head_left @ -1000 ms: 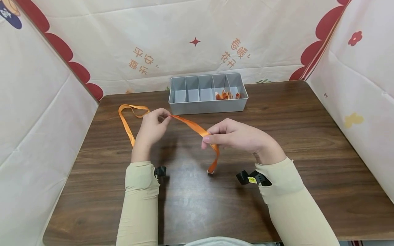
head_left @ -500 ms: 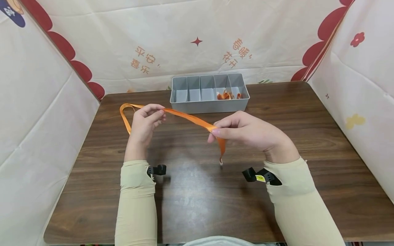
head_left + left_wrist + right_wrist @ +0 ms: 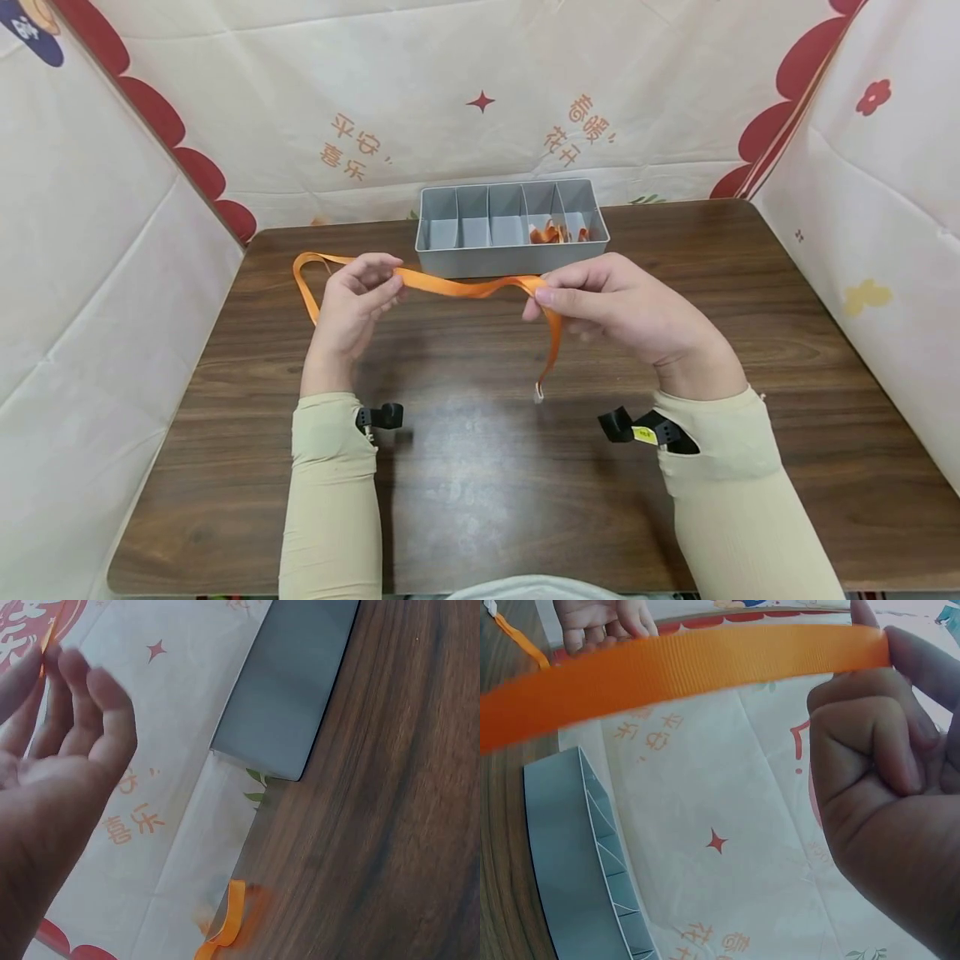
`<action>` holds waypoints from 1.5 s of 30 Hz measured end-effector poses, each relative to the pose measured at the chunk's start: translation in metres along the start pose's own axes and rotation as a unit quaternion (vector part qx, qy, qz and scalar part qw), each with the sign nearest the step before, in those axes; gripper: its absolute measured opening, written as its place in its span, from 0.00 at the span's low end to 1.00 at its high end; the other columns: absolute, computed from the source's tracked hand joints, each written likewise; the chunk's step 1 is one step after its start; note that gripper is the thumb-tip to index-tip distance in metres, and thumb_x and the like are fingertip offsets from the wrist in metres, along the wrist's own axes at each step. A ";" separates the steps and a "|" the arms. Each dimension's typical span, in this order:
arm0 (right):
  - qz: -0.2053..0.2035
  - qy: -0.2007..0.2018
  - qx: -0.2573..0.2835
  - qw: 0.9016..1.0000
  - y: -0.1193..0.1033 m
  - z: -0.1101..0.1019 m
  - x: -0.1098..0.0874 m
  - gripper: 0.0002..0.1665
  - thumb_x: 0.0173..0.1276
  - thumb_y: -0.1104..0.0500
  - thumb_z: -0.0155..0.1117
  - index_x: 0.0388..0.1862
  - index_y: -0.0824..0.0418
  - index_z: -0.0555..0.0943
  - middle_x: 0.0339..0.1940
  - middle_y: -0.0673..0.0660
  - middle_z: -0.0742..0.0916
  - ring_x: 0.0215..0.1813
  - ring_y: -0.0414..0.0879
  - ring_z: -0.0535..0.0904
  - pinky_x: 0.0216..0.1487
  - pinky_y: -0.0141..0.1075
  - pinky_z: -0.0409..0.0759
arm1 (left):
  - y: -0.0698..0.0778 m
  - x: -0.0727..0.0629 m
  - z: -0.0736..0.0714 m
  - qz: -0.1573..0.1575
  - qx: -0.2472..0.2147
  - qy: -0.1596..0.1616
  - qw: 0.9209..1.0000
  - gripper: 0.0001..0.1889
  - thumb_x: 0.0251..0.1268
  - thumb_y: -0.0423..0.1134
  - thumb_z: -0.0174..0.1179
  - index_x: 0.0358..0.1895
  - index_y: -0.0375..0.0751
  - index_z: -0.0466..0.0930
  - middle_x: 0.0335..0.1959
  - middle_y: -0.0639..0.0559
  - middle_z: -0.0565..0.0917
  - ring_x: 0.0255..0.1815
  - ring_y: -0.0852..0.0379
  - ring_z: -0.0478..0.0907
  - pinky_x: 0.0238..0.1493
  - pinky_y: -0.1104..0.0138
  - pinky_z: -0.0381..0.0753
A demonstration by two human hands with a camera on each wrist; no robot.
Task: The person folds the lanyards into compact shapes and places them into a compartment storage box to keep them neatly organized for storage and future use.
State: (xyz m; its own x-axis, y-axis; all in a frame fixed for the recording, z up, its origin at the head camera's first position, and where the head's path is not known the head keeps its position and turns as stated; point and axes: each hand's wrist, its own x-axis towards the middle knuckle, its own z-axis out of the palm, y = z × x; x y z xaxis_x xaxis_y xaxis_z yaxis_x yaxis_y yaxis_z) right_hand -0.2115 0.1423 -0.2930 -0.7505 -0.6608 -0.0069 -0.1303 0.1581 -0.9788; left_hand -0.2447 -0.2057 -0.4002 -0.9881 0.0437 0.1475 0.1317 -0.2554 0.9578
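A long orange ribbon (image 3: 457, 287) is held up between both hands, in front of the grey box. My left hand (image 3: 348, 312) pinches it between thumb and fingertips. Past that hand, the ribbon loops back at the left of the table, partly hidden behind the wrist. With thumb and index finger, my right hand (image 3: 626, 312) pinches the ribbon nearer its other end. From there a short tail hangs down, tipped with a small whitish end piece (image 3: 538, 392). In the right wrist view the ribbon (image 3: 705, 664) shows a fine ribbed weave, and the other right fingers (image 3: 870, 735) are curled.
The grey box (image 3: 517, 262), split into several compartments, stands at the back of the wooden table (image 3: 465, 500). Orange pieces (image 3: 551, 233) lie in its two right compartments. Printed cloth walls (image 3: 420, 75) enclose the table at the back and sides.
My right hand has moved right and away from me with the ribbon, raising its hanging tail. My left hand has shifted slightly left. The stretch between the hands now sags in a wave.
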 end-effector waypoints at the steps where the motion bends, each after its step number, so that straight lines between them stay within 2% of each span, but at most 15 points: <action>1: -0.001 0.005 0.010 1.000 0.000 0.000 0.000 0.13 0.81 0.61 0.61 0.42 0.65 0.90 0.19 0.50 0.64 0.24 0.48 0.55 0.26 0.38 0.58 | -0.001 -0.001 -0.001 0.002 -0.002 -0.012 1.000 0.12 0.72 0.24 0.65 0.47 0.45 0.88 0.37 0.54 0.89 0.36 0.58 0.87 0.42 0.70 0.87; 5: -0.010 0.022 0.049 0.999 0.003 -0.002 0.000 0.12 0.81 0.63 0.61 0.41 0.61 0.91 0.19 0.51 0.59 0.23 0.49 0.49 0.27 0.39 0.52 | -0.003 -0.005 -0.004 0.011 -0.011 -0.054 0.998 0.19 0.71 0.18 0.60 0.50 0.47 0.89 0.40 0.54 0.90 0.37 0.59 0.87 0.45 0.69 0.89; 8: -0.011 0.033 0.074 0.997 0.004 -0.005 -0.001 0.13 0.82 0.63 0.60 0.41 0.61 0.91 0.20 0.51 0.62 0.23 0.50 0.48 0.27 0.41 0.49 | -0.004 -0.008 -0.007 0.019 -0.012 -0.084 0.996 0.23 0.71 0.16 0.57 0.51 0.49 0.90 0.41 0.54 0.90 0.38 0.59 0.87 0.47 0.68 0.89; 11: -0.009 0.042 0.090 0.995 0.004 -0.007 -0.001 0.13 0.82 0.62 0.60 0.41 0.62 0.91 0.22 0.50 0.65 0.22 0.50 0.48 0.28 0.43 0.47 | -0.004 -0.009 -0.008 0.021 0.001 -0.111 0.994 0.23 0.71 0.15 0.56 0.49 0.49 0.91 0.42 0.55 0.90 0.39 0.59 0.87 0.48 0.67 0.90; 16: 0.000 0.059 0.091 0.994 0.004 -0.010 -0.003 0.14 0.82 0.61 0.60 0.41 0.61 0.91 0.25 0.48 0.70 0.24 0.49 0.50 0.28 0.41 0.47 | -0.005 -0.011 -0.011 0.005 0.016 -0.123 0.992 0.21 0.70 0.15 0.58 0.45 0.47 0.92 0.41 0.55 0.92 0.39 0.60 0.89 0.49 0.67 0.90; 21: -0.001 0.059 0.084 0.995 0.004 -0.013 -0.007 0.14 0.83 0.61 0.60 0.40 0.62 0.90 0.23 0.49 0.68 0.24 0.49 0.50 0.27 0.41 0.47 | -0.006 -0.014 -0.015 -0.002 -0.007 -0.119 0.993 0.23 0.69 0.13 0.56 0.45 0.45 0.91 0.39 0.54 0.92 0.38 0.58 0.90 0.49 0.66 0.91; 24: -0.008 0.039 0.051 0.998 0.003 -0.015 -0.011 0.13 0.83 0.61 0.59 0.41 0.63 0.90 0.23 0.48 0.70 0.23 0.50 0.51 0.25 0.41 0.49 | -0.008 -0.014 -0.016 0.001 -0.035 -0.110 0.993 0.22 0.70 0.13 0.54 0.44 0.43 0.90 0.37 0.53 0.92 0.37 0.58 0.90 0.48 0.67 0.90; 27: -0.017 -0.001 -0.004 1.000 0.003 -0.017 -0.016 0.13 0.83 0.61 0.59 0.42 0.63 0.89 0.24 0.47 0.74 0.22 0.50 0.54 0.23 0.41 0.54 | -0.008 -0.014 -0.017 0.005 -0.062 -0.105 0.993 0.19 0.72 0.15 0.54 0.42 0.42 0.88 0.36 0.52 0.91 0.37 0.58 0.89 0.47 0.69 0.90; 30: -0.041 -0.053 -0.059 0.996 0.004 -0.019 -0.019 0.13 0.83 0.62 0.58 0.41 0.61 0.89 0.28 0.49 0.77 0.26 0.50 0.63 0.25 0.41 0.64 | -0.007 -0.013 -0.017 0.011 -0.078 -0.111 0.991 0.15 0.75 0.18 0.56 0.42 0.41 0.88 0.37 0.52 0.90 0.37 0.58 0.88 0.46 0.69 0.89; 33: -0.070 -0.097 -0.091 0.989 0.005 -0.019 -0.019 0.14 0.82 0.64 0.58 0.41 0.57 0.89 0.27 0.51 0.75 0.30 0.49 0.67 0.31 0.41 0.70 | -0.005 -0.012 -0.018 0.015 -0.093 -0.121 0.988 0.13 0.75 0.19 0.56 0.42 0.40 0.87 0.39 0.51 0.89 0.37 0.57 0.86 0.46 0.68 0.89; 38: -0.084 -0.139 -0.108 0.981 0.007 -0.017 -0.020 0.15 0.80 0.67 0.60 0.41 0.52 0.91 0.26 0.53 0.73 0.31 0.48 0.70 0.37 0.39 0.74 | -0.003 -0.010 -0.016 0.012 -0.091 -0.119 0.989 0.15 0.74 0.17 0.55 0.41 0.40 0.87 0.41 0.51 0.89 0.37 0.57 0.85 0.46 0.68 0.88; 45: -0.079 -0.148 -0.107 0.980 0.009 -0.011 -0.021 0.16 0.79 0.67 0.62 0.37 0.49 0.90 0.26 0.54 0.76 0.32 0.50 0.72 0.38 0.37 0.77 | -0.003 -0.006 -0.006 0.014 -0.046 -0.068 0.997 0.11 0.70 0.21 0.64 0.35 0.42 0.87 0.32 0.53 0.89 0.32 0.58 0.85 0.42 0.69 0.89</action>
State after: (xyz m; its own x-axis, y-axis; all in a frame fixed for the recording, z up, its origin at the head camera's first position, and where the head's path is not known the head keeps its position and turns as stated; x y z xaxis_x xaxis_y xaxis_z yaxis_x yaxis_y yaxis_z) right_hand -0.2038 0.1659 -0.2996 -0.4930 -0.8686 0.0502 -0.3851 0.1661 -0.9078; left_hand -0.2394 -0.2113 -0.4060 -0.9635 0.1634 0.2122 0.1453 -0.3465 0.9267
